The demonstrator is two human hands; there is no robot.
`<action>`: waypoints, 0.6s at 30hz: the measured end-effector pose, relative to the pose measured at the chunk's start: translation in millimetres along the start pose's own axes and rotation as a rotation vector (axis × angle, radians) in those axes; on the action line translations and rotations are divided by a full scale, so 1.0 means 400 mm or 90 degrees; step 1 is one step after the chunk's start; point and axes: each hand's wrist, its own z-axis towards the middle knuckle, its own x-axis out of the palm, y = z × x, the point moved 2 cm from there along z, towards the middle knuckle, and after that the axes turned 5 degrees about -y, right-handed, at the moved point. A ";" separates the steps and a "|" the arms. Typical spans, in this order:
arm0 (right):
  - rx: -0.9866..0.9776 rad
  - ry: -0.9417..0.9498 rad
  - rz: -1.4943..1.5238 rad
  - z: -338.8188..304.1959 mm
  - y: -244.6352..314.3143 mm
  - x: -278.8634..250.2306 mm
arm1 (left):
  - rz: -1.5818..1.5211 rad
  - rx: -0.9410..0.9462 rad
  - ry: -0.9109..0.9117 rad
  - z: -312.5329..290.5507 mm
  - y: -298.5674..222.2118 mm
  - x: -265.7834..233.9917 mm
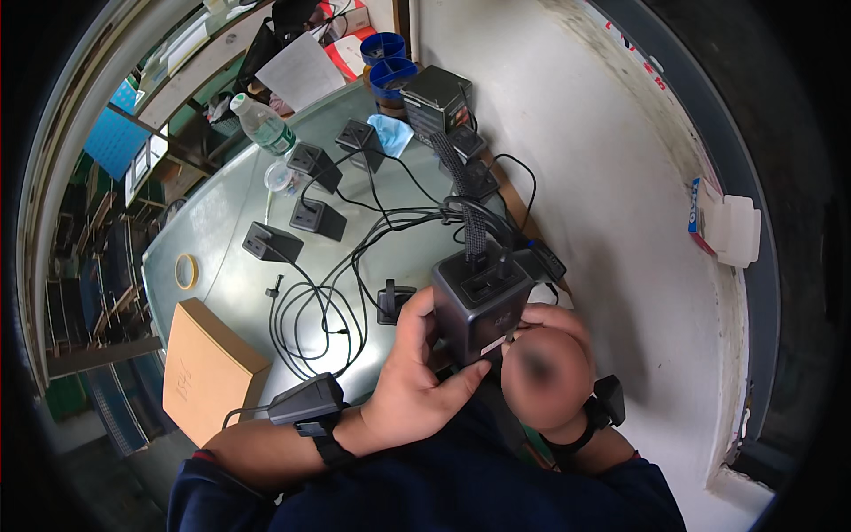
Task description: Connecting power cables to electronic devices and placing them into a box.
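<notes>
As left hand (409, 397) clasps black device (474, 306), right hand (551, 379) curls beside it, hold unclear.

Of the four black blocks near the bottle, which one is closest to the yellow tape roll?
The leftmost black block; the other three stand farther right and farther from the tape roll.

A bottle (264, 126) is standing near the table's (222, 310) left edge, and a yellow tape roll (184, 285) is lying closer in, beyond a brown box (206, 372). A blue mask (391, 135) is lying just beside a black box (434, 97), with two blue cups (394, 91) standing behind. White paper (301, 75) is lying past the far edge; an open carton (731, 222) is showing far right.
</notes>
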 end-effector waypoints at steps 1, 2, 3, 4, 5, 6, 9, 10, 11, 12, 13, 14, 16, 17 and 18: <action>-0.005 0.002 0.000 0.002 0.003 0.001 | -0.003 -0.001 -0.001 -0.002 0.002 0.000; -0.010 0.004 -0.001 0.003 0.006 0.001 | -0.006 -0.002 -0.002 -0.003 0.003 0.000; -0.014 0.004 -0.009 0.003 0.007 0.001 | -0.007 -0.001 -0.003 -0.004 0.003 0.000; -0.018 0.004 -0.017 0.003 0.009 0.000 | -0.008 0.000 -0.004 -0.004 0.002 0.000; -0.022 0.004 -0.026 0.002 0.010 0.000 | -0.009 0.001 -0.005 -0.005 0.002 0.001; -0.020 0.003 -0.031 0.000 0.011 0.000 | -0.015 0.002 -0.006 -0.006 0.002 0.002; -0.013 -0.004 -0.041 -0.009 0.015 0.000 | -0.021 0.006 -0.010 -0.010 0.004 0.005; -0.011 -0.009 -0.041 -0.013 0.015 0.000 | -0.019 0.008 -0.012 -0.011 0.006 0.006; -0.009 -0.014 -0.041 -0.016 0.015 0.001 | -0.016 0.010 -0.013 -0.013 0.008 0.007; -0.003 -0.019 -0.034 -0.019 0.015 0.002 | -0.016 0.011 -0.014 -0.014 0.009 0.007; 0.002 -0.023 -0.027 -0.023 0.014 0.003 | -0.016 0.012 -0.015 -0.015 0.011 0.008; 0.008 -0.028 -0.019 -0.026 0.013 0.004 | -0.016 0.014 -0.016 -0.016 0.012 0.008; 0.016 -0.040 -0.011 -0.034 0.010 0.009 | -0.011 0.016 -0.014 -0.017 0.012 0.009; 0.020 -0.046 -0.006 -0.038 0.009 0.012 | -0.008 0.017 -0.013 -0.018 0.012 0.009; 0.023 -0.048 -0.005 -0.041 0.007 0.014 | -0.008 0.019 -0.013 -0.018 0.013 0.010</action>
